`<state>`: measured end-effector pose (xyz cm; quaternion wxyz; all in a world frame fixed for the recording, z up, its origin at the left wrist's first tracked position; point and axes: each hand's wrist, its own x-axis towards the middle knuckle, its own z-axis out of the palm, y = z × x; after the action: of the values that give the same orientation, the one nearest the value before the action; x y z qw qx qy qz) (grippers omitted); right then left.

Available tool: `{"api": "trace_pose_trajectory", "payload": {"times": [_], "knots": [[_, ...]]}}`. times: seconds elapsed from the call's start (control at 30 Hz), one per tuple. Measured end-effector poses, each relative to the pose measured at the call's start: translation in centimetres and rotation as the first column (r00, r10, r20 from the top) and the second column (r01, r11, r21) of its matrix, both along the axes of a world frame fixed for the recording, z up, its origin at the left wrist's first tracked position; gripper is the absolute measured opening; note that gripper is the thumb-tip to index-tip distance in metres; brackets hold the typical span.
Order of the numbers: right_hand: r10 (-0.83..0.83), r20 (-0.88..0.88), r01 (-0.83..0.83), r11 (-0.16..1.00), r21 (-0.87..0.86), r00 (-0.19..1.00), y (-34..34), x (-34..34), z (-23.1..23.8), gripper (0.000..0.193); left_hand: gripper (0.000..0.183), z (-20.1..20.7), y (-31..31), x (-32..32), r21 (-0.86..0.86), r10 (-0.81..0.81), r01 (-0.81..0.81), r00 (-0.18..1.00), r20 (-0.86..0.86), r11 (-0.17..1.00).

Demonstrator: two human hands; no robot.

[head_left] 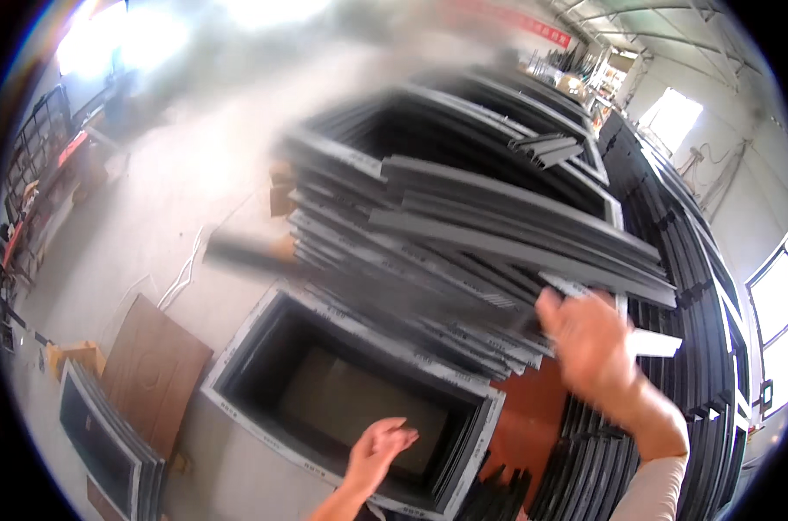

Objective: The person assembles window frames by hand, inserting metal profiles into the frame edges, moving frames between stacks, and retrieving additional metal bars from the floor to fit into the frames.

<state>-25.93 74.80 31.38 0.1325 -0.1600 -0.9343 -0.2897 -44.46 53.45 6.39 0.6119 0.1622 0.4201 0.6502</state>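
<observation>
My right hand [589, 339], blurred by motion, is closed around the right end of a long dark strip [368, 291]. The strip is smeared too and reaches left across the front of a tall stack of dark rectangular frames [338, 154]. Lower down, my left hand [381, 447] hovers over the opening of a shorter stack of dark frames with pale printed edges [268, 439]. Its fingers are loosely bent and apart from the thumb, with nothing visible in them. Several long grey strips [515, 247] lie across the tall stack.
A bundle of short profiles [550, 149] rests on the tall stack. More dark frames [672, 234] stand along the right. At the lower left, several panels [99, 443] lean beside a brown board [151, 373]. A white cord [188, 265] lies on the pale floor.
</observation>
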Motion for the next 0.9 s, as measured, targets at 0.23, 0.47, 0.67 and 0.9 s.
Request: {"api": "trace_pose_trajectory", "payload": {"times": [0.23,0.47,0.67,0.9], "knots": [[0.036,0.153,0.067,0.782,-0.62,0.988,-9.2,1.0,-19.8,0.043,0.032,-0.7,4.7,7.4,-0.249,0.204,-0.115,0.906,0.371,0.962],[-0.358,0.388,0.457,0.134,-0.879,0.85,-10.5,8.9,-33.7,0.059,0.022,-16.7,7.9,-0.4,-0.429,0.424,-0.212,0.759,0.494,0.878],[-0.472,0.442,0.523,0.048,-0.851,0.763,-6.8,10.6,-43.2,0.05,0.024,-29.7,13.6,-1.9,-0.449,0.102,0.154,0.863,0.496,0.88],[-0.57,0.047,0.35,0.436,-0.829,0.82,0.4,5.0,-49.8,0.046,0.031,-37.2,22.1,-5.8,-0.413,-0.012,0.182,0.925,0.38,0.893]]}}
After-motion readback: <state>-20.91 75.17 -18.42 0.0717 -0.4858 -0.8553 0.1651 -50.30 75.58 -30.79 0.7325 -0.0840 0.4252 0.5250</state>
